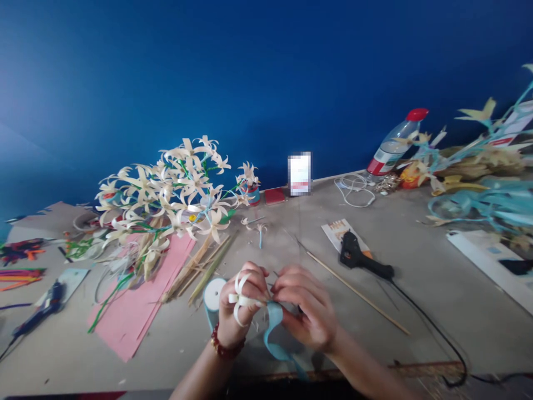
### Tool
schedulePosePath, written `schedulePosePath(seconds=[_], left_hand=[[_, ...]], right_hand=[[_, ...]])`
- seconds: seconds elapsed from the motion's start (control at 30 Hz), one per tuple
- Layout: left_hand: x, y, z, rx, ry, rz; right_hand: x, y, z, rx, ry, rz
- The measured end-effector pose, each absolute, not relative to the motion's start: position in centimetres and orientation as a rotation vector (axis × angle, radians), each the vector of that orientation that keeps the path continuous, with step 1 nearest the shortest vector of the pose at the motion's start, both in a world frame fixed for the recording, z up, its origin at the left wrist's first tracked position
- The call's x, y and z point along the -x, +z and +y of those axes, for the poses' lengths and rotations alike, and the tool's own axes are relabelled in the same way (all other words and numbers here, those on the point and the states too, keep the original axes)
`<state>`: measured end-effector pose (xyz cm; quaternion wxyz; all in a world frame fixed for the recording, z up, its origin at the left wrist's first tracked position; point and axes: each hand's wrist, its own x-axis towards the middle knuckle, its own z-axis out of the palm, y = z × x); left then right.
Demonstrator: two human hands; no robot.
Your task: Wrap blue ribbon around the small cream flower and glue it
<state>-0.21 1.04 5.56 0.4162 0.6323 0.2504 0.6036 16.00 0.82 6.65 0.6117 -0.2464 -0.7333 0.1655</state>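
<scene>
My left hand (245,300) is closed around the base of a handmade white flower (240,300), whose narrow curled petals spread over the fingers. Opposite it, my right hand (308,305) pinches at the point where a light blue tape (272,328) meets the flower's stem. That tape curls down between the palms toward the table's front edge. The fingertips hide most of the stem and the tape's upper end. Just behind my left wrist sits a white roll (215,294) with blue tape around it.
A bunch of similar white flowers (191,183) stands back left, above pink sheets (154,289). A black glue gun (362,255) and a thin stick (358,291) lie right. A blue glue gun (52,303) lies far left; a red-capped bottle (393,145) leans at the back.
</scene>
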Motion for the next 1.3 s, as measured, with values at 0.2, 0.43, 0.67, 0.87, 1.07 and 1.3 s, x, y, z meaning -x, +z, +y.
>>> schedulePosePath(seconds=[0.2, 0.43, 0.67, 0.87, 1.07, 1.3], left_hand=[[0.2, 5.5, 1.1, -1.582, 1.516, 0.625], [0.2, 5.5, 1.1, -1.575, 1.501, 0.621], [0.3, 5.6, 1.1, -1.586, 1.501, 0.622], [0.3, 5.7, 1.0, -1.589, 1.499, 0.605], [0.2, 5.7, 0.8, -1.566, 1.523, 0.591], [0.2, 5.8, 0.7, -1.58, 1.521, 0.564]], right_hand=[[-16.0, 6.7, 1.0, 0.57, 0.416, -1.689], [-16.0, 6.4, 0.9, 0.574, 0.452, -1.667], [-15.9, 6.6, 0.8, 0.569, 0.437, -1.675], [-16.0, 6.7, 0.5, 0.559, 0.471, -1.672], [-16.0, 6.9, 0.2, 0.574, 0.453, -1.687], [-16.1, 7.0, -0.4, 0.567, 0.424, -1.727]])
